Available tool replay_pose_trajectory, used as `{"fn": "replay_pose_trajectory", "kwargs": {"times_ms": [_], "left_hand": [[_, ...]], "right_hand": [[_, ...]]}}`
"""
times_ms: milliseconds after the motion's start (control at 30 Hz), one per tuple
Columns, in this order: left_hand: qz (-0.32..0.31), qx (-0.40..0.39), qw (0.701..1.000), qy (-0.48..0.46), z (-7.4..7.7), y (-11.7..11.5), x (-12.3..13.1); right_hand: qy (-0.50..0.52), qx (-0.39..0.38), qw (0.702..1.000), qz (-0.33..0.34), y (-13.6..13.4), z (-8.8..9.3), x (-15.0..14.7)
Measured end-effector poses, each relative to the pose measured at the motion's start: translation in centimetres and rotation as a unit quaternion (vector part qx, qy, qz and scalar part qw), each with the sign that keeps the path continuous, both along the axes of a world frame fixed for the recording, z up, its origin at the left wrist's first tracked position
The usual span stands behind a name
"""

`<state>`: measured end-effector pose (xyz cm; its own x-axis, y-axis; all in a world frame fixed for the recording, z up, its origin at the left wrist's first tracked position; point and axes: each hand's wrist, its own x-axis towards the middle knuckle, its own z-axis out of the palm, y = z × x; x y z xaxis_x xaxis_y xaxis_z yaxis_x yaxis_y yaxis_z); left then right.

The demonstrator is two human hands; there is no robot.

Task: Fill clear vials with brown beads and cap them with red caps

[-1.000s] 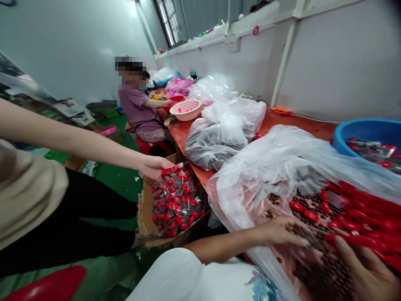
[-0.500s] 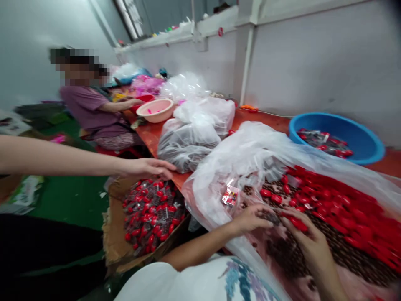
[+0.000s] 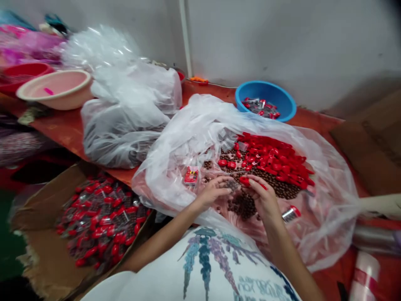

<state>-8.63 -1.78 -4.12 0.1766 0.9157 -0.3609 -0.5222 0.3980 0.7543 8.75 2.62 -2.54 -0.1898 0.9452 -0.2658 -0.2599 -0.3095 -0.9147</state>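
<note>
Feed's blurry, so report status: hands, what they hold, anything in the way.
Left hand pinching small clear piece. Right hand pinching red cap. Both over open plastic bag of brown beads. Nothing blocking.

Red caps (image 3: 275, 161), brown beads (image 3: 278, 188), clear bag (image 3: 188, 138), blue basin (image 3: 283, 102), pink bowl (image 3: 59, 90), red-orange table (image 3: 65, 129).

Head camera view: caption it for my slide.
Right hand pinches a red cap beside the left hand, over a clear bag of caps and brown beads.
</note>
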Motion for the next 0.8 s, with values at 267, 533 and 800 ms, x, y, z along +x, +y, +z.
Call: {"fn": "replay_pose_trajectory", "kwargs": {"times_ms": [267,533,800], "left_hand": [[-0.012,-0.028,1.000,0.002,0.5,0.3,0.1],[-0.021,-0.025,0.999,-0.003,0.4,0.3,0.2],[-0.012,-0.035,0.999,-0.037,0.5,0.7,0.0]], "right_hand": [[0.011,-0.022,1.000,-0.017,0.3,-0.4,-0.1],[-0.138,0.056,0.989,0.003,0.4,-1.6,0.5],[-0.183,0.109,0.977,-0.024,0.6,-2.1,0.6]]}}
